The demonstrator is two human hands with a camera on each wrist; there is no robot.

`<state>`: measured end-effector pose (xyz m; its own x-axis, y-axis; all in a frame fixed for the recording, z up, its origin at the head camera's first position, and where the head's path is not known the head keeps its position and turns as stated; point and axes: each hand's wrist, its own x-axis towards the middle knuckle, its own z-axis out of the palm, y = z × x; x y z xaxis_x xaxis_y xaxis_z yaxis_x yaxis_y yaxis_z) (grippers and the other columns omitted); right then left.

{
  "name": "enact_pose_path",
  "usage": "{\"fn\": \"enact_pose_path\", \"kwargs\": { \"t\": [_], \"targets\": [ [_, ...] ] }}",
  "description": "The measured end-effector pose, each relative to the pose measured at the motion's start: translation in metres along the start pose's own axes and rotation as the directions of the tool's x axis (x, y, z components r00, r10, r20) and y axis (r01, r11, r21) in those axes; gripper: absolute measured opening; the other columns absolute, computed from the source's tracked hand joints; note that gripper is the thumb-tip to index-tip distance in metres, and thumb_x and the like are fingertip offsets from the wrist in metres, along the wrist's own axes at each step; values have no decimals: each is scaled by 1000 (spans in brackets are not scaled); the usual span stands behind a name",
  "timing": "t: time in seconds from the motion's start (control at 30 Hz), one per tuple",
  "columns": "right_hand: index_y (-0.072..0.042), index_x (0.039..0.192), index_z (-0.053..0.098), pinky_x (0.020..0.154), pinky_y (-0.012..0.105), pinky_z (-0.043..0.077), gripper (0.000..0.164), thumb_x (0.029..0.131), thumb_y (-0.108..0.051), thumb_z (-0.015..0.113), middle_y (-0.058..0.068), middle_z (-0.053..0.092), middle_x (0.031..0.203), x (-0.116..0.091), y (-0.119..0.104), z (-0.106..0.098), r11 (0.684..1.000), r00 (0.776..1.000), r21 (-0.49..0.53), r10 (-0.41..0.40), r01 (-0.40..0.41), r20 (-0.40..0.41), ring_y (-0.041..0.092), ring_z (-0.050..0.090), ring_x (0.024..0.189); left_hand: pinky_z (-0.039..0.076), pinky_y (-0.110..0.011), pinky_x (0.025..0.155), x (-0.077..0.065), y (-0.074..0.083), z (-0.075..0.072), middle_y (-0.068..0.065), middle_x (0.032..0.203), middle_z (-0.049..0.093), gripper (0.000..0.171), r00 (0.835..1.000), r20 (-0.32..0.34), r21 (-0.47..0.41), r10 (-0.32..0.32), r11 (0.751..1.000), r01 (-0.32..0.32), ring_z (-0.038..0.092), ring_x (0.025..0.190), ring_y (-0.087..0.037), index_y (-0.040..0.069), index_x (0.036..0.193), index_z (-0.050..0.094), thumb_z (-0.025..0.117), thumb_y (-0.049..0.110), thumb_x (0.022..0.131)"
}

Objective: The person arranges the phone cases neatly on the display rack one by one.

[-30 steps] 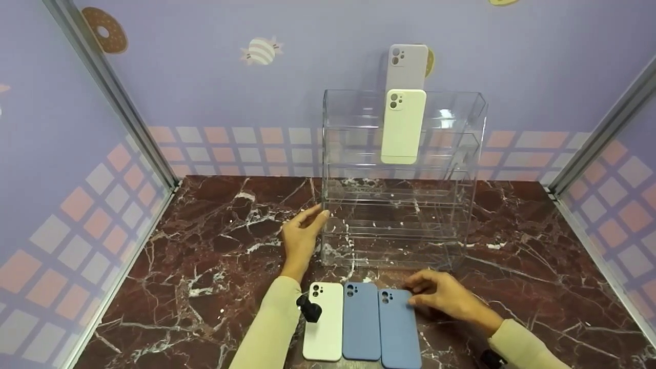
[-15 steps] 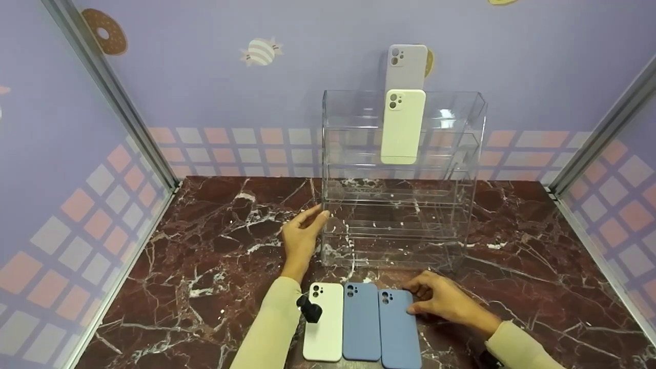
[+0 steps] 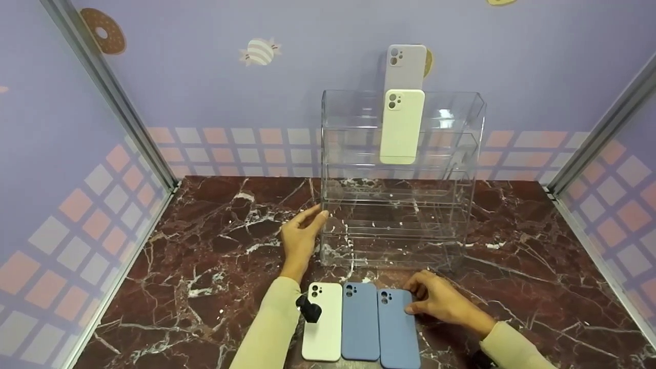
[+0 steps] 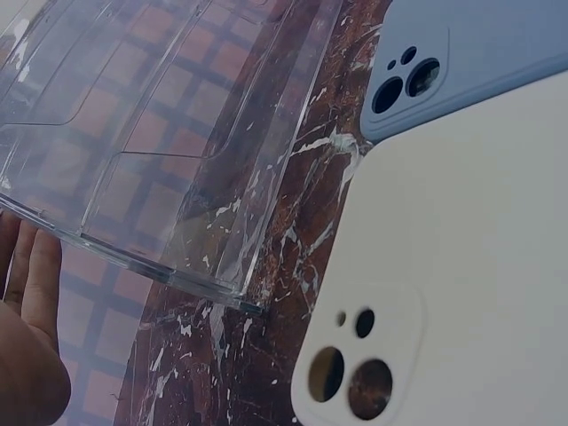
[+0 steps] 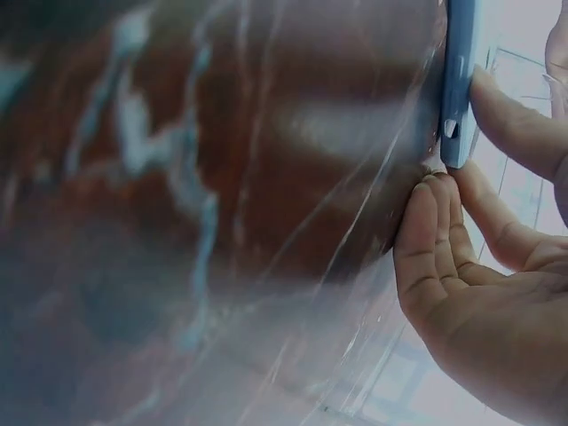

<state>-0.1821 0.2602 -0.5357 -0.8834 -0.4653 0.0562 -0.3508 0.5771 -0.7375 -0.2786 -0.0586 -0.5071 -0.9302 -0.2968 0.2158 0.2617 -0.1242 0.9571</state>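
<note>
Three phone cases lie side by side on the marble table: a white case [image 3: 322, 328] and two blue ones. My right hand [image 3: 443, 297] pinches the upper right corner of the rightmost blue phone case [image 3: 400, 333], thumb on its face. In the right wrist view, its other fingers [image 5: 426, 240] curl beside the case's end. My left hand [image 3: 300, 236] touches the left side of a clear acrylic tiered display rack [image 3: 324, 154]; its fingers [image 4: 43, 280] look straight in the left wrist view. The middle blue case [image 3: 361, 328] lies untouched.
A cream phone case [image 3: 402, 133] and a pale lilac case [image 3: 406, 64] stand in the rack's upper tiers. Patterned purple walls [image 3: 205, 77] enclose the back and sides of the marble table [image 3: 205, 307]. A black wrist device [image 3: 309, 309] overhangs the white case.
My right hand has shifted slightly left, its thumb now farther onto the blue phone case. The left hand stays at the rack, and the cases remain in place.
</note>
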Motion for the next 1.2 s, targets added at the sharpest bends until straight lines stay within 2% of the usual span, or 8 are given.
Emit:
{"fn": "enact_pose_path", "kwargs": {
  "t": [0.43, 0.67, 0.77, 1.0, 1.2],
  "targets": [
    [-5, 107, 65, 72, 31, 58, 36, 84, -10, 91, 5, 65, 99, -3, -7, 2, 998, 999, 34, 48, -48, 7, 21, 66, 86, 64, -28, 79, 1, -1, 1, -14, 99, 80, 28, 1000, 2, -26, 4, 1000, -4, 77, 86, -16, -4, 116, 79, 85, 6, 91],
    [1, 110, 67, 77, 27, 57, 41, 79, -3, 93, 7, 66, 96, -3, -5, -2, 972, 992, 198, 126, -129, 26, 24, 64, 88, 64, -28, 78, 1, -1, 2, -16, 97, 80, 27, 1000, -3, -55, -12, 998, 12, 77, 85, -16, -5, 115, 79, 85, 4, 91],
    [5, 113, 68, 77, 26, 57, 42, 79, -2, 92, 9, 68, 98, -3, -5, -7, 959, 990, 247, 135, -139, 34, 25, 65, 89, 65, -28, 79, 1, 0, 2, -16, 98, 79, 27, 1000, 3, -69, -13, 998, 13, 77, 85, -16, -6, 116, 78, 84, 2, 91],
    [6, 119, 68, 77, 26, 61, 44, 83, -3, 90, 11, 70, 102, 2, -12, -25, 946, 993, 305, 112, -114, 23, 25, 67, 92, 64, -27, 79, 0, 2, 2, -15, 100, 80, 29, 1000, 2, -31, 0, 1000, 0, 77, 86, -14, -5, 117, 78, 85, 5, 91],
    [1, 116, 71, 76, 27, 61, 39, 83, -5, 91, 11, 72, 100, 7, -19, -38, 969, 997, 247, 50, -35, -58, 23, 69, 88, 63, -25, 78, 0, 1, 1, -15, 98, 80, 28, 1000, -11, -2, 1, 1000, -1, 76, 85, -13, -4, 115, 79, 86, 6, 90]
  ]
}}
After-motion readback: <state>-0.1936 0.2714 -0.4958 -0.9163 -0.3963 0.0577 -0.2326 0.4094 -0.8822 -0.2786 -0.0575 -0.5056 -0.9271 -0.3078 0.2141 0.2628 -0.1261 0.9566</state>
